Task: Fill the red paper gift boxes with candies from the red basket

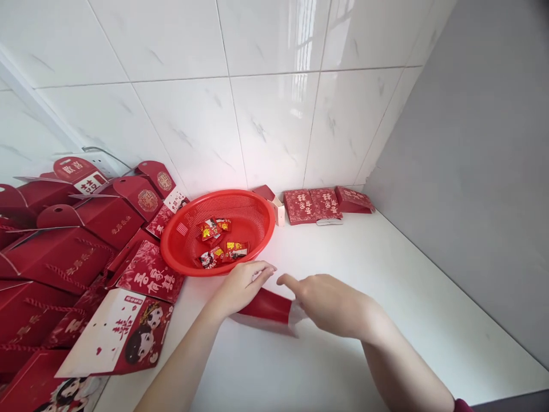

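Note:
A red card box with pale flaps lies on the white counter between my hands. My left hand is at its left end, fingers together and pointing right, with the box partly behind them. At the right end is my right hand, its index finger stretched out and the other fingers curled by the pale flap. What the curled fingers hold is hidden. Just behind my left hand stands a red plastic basket with several small red wrapped packets in it.
Many red gift boxes crowd the left side. A white and red box with cartoon figures leans near the front. Flat red boxes rest along the tiled wall; a grey panel bounds the right.

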A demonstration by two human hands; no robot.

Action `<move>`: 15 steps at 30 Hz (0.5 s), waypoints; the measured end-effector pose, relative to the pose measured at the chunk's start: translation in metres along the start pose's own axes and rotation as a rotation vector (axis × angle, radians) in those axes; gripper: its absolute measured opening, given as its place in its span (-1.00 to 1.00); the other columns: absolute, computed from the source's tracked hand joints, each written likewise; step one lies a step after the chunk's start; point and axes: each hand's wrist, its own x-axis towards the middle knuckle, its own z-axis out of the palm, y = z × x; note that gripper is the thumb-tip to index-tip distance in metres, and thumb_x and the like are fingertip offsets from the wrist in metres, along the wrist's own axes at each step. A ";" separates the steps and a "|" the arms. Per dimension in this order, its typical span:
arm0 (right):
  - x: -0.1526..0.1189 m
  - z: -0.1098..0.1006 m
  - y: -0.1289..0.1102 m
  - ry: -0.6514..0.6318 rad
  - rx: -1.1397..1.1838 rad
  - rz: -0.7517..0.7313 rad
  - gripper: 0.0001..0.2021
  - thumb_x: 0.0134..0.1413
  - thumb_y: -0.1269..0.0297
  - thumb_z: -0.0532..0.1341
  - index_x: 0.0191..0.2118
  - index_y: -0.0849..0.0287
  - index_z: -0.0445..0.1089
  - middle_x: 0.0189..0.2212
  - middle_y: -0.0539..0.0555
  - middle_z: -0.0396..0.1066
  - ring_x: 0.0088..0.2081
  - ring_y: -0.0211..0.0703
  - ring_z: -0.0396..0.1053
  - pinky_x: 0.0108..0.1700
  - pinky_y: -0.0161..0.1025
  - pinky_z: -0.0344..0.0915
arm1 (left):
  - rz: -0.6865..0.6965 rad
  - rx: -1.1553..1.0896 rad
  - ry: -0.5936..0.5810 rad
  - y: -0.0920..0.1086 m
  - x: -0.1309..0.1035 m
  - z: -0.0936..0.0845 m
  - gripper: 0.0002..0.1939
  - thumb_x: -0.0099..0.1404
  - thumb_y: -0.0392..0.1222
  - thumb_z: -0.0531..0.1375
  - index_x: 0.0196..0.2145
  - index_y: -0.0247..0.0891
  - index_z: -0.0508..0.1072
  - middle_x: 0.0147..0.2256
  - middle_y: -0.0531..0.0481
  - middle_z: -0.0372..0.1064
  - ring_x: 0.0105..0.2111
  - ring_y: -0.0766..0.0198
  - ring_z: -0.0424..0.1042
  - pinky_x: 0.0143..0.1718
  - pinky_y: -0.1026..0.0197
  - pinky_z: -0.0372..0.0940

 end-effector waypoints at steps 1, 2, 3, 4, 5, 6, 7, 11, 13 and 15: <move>0.001 -0.004 0.003 0.064 0.040 0.004 -0.49 -0.04 0.67 0.06 0.06 0.17 0.23 -0.49 0.00 0.45 -0.49 -0.13 0.37 -0.50 -0.30 0.07 | 0.015 -0.045 0.018 0.001 0.000 0.000 -0.63 0.45 0.00 -0.03 -0.12 -0.20 0.50 -0.14 -0.03 0.50 -0.11 0.21 0.46 -0.09 0.21 0.33; 0.001 -0.008 0.006 0.138 0.107 0.008 -0.54 0.05 0.63 0.04 0.06 0.15 0.21 -0.47 0.00 0.45 -0.46 -0.14 0.37 -0.46 -0.30 0.12 | 0.035 -0.081 0.059 0.002 0.000 0.001 -0.65 0.45 -0.02 -0.03 -0.09 -0.22 0.47 -0.11 -0.05 0.49 -0.08 0.21 0.45 -0.07 0.20 0.33; 0.002 -0.012 0.009 0.212 0.196 0.004 -0.60 0.13 0.59 0.01 0.06 0.12 0.19 -0.43 0.00 0.45 -0.42 -0.15 0.38 -0.42 -0.30 0.17 | 0.065 -0.102 0.118 0.005 -0.001 0.001 -0.68 0.45 -0.05 -0.01 -0.05 -0.23 0.43 -0.08 -0.08 0.46 -0.05 0.21 0.43 -0.06 0.20 0.33; 0.003 -0.015 0.010 0.277 0.294 -0.006 -0.65 0.19 0.54 0.00 0.05 0.09 0.18 -0.39 0.00 0.46 -0.39 -0.17 0.38 -0.38 -0.29 0.20 | 0.110 -0.104 0.185 0.008 -0.003 0.000 -0.71 0.44 -0.08 0.01 -0.02 -0.23 0.40 -0.05 -0.09 0.43 -0.03 0.20 0.41 -0.03 0.19 0.32; 0.005 -0.017 0.012 0.325 0.386 -0.019 -0.71 0.22 0.51 0.00 0.01 0.07 0.18 -0.37 -0.01 0.45 -0.38 -0.19 0.38 -0.35 -0.30 0.22 | 0.167 -0.087 0.253 0.011 -0.006 -0.001 -0.75 0.42 -0.11 0.04 -0.03 -0.23 0.37 -0.03 -0.10 0.41 -0.01 0.20 0.39 -0.01 0.18 0.31; 0.008 -0.018 0.012 0.352 0.464 -0.037 -0.76 0.23 0.49 0.01 -0.04 0.07 0.19 -0.37 -0.02 0.44 -0.39 -0.22 0.36 -0.35 -0.31 0.23 | 0.228 -0.051 0.315 0.015 -0.009 -0.003 -0.79 0.40 -0.14 0.08 -0.05 -0.22 0.36 -0.05 -0.10 0.40 -0.02 0.20 0.38 0.00 0.17 0.30; 0.011 -0.018 0.012 0.367 0.517 -0.056 -0.80 0.23 0.49 0.02 -0.11 0.07 0.20 -0.37 -0.04 0.43 -0.41 -0.25 0.34 -0.35 -0.32 0.23 | 0.282 0.001 0.355 0.019 -0.013 -0.006 -0.83 0.38 -0.16 0.11 -0.10 -0.22 0.35 -0.09 -0.09 0.39 -0.05 0.20 0.38 -0.01 0.16 0.29; 0.022 -0.012 0.008 0.430 0.532 -0.116 -0.84 0.21 0.52 0.03 -0.24 0.10 0.24 -0.40 -0.06 0.39 -0.46 -0.31 0.27 -0.37 -0.36 0.19 | 0.304 0.229 0.298 0.033 -0.027 -0.018 -0.95 0.35 -0.21 0.15 -0.24 -0.19 0.39 -0.28 0.01 0.35 -0.26 0.28 0.37 -0.16 0.22 0.28; 0.025 -0.009 0.007 0.474 0.516 -0.139 -0.83 0.24 0.51 0.02 -0.22 0.11 0.28 -0.36 -0.04 0.41 -0.44 -0.31 0.29 -0.35 -0.36 0.20 | 0.227 0.308 0.236 0.035 -0.031 -0.021 -0.94 0.34 -0.18 0.16 -0.26 -0.18 0.41 -0.32 0.05 0.34 -0.34 0.32 0.35 -0.24 0.26 0.27; 0.028 -0.007 0.009 0.497 0.491 -0.139 -0.81 0.27 0.49 0.01 -0.20 0.11 0.31 -0.32 -0.02 0.43 -0.40 -0.30 0.32 -0.32 -0.35 0.23 | 0.161 0.378 0.194 0.035 -0.031 -0.022 -0.92 0.31 -0.13 0.19 -0.28 -0.15 0.44 -0.33 0.07 0.34 -0.35 0.30 0.37 -0.29 0.26 0.26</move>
